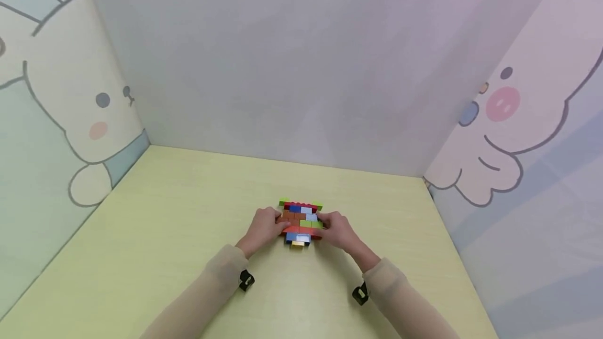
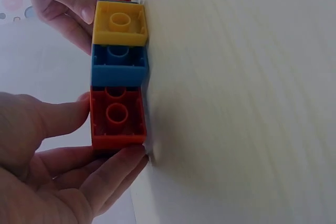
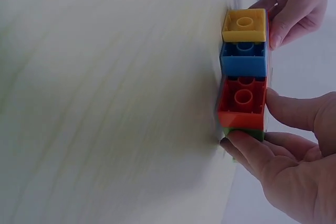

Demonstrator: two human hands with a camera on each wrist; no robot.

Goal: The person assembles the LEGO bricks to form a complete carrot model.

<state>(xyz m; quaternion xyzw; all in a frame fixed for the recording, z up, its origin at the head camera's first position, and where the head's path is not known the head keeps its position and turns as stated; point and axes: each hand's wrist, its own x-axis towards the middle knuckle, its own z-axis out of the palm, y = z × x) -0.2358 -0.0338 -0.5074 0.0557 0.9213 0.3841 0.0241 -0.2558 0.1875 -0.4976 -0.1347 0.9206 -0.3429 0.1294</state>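
On the table lies a flat build of toy building bricks (image 1: 300, 223) in red, brown, blue, light blue and green. My left hand (image 1: 264, 228) grips its left edge, thumb on the upper face. From the other side my right hand (image 1: 340, 231) holds the right edge, its thumb and fingers around the bricks. In the left wrist view the near end shows hollow undersides: a yellow brick (image 2: 121, 23), a blue brick (image 2: 119, 72) and a red brick (image 2: 118, 124). The right wrist view shows a green brick (image 3: 245, 132) beside the right fingers.
The pale yellow table (image 1: 188, 198) spreads around the build. A grey wall panel (image 1: 282, 67) stands at the back, with cartoon-printed panels at left (image 1: 47, 119) and right (image 1: 532, 135). A black wrist strap piece (image 1: 246, 280) hangs under the left sleeve, another (image 1: 360, 294) under the right.
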